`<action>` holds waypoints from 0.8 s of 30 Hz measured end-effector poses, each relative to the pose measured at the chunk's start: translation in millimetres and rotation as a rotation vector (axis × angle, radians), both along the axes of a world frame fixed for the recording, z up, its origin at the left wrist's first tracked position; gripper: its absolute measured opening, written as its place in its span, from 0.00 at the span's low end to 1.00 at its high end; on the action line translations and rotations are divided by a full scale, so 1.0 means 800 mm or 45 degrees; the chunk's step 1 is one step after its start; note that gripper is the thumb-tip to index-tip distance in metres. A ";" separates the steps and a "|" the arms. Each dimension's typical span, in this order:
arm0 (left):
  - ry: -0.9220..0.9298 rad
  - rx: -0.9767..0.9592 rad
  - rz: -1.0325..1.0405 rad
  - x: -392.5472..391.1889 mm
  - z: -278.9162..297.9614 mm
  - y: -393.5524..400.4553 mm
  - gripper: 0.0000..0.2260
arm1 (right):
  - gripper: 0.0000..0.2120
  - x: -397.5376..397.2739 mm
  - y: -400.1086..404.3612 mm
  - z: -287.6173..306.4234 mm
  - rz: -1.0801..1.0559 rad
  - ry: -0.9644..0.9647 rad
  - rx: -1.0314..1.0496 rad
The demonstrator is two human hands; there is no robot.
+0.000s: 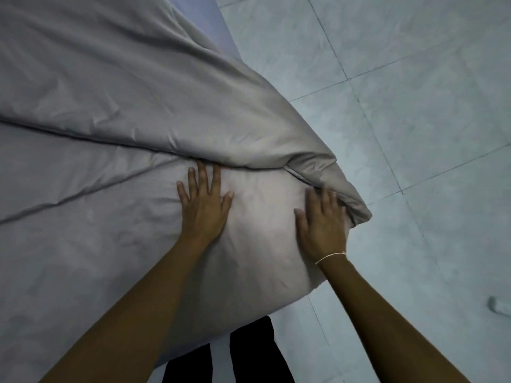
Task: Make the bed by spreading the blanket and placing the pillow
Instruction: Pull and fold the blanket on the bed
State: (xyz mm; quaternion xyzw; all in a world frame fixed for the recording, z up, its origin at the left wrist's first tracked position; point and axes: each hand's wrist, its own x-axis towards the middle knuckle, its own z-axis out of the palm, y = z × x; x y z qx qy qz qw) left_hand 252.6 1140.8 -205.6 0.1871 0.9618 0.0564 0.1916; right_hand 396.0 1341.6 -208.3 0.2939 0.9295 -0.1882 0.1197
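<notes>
Nearest to me are my own dark trouser legs (249, 352), standing right at the corner of the bed (83, 244), with pale tiled floor (414, 106) running off to the right of that corner. A small whitish object (499, 306) lies on the tiles well apart from the bed, too blurred for me to tell what it is.

Both my arms reach forward over the bed corner. My left hand (203, 207) lies flat with its fingers spread and straight, palm down on the smooth grey sheet. Its fingertips touch the folded edge of the blanket (138, 87), right where the blanket's fold meets the sheet. My right hand (322, 223) sits nearer the bed's corner, also flat, fingers straight and pressed down; a thin pale band (330, 257) circles its wrist. Its outer fingers run under or against the blanket's bunched corner, and I cannot tell whether they catch any cloth.

The blanket lies just beyond both hands. It is grey, thick and rumpled, heaped across the far part of the bed, and its nearest corner droops over the bed's edge just beside my right hand. Behind it a strip of paler bed surface (204, 26) shows along the bed's far side.
</notes>
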 end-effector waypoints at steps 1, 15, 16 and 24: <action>0.026 -0.005 0.003 0.003 -0.005 -0.001 0.29 | 0.28 -0.010 -0.023 0.000 0.067 0.034 -0.099; 0.277 0.006 -0.008 0.016 -0.046 -0.009 0.27 | 0.32 0.018 -0.026 -0.061 -0.329 0.085 -0.306; 0.286 0.009 -0.007 0.017 -0.047 -0.010 0.27 | 0.32 0.019 -0.027 -0.062 -0.343 0.091 -0.297; 0.217 0.063 -0.012 0.036 -0.034 -0.020 0.27 | 0.35 0.034 -0.041 -0.059 -0.422 0.047 -0.231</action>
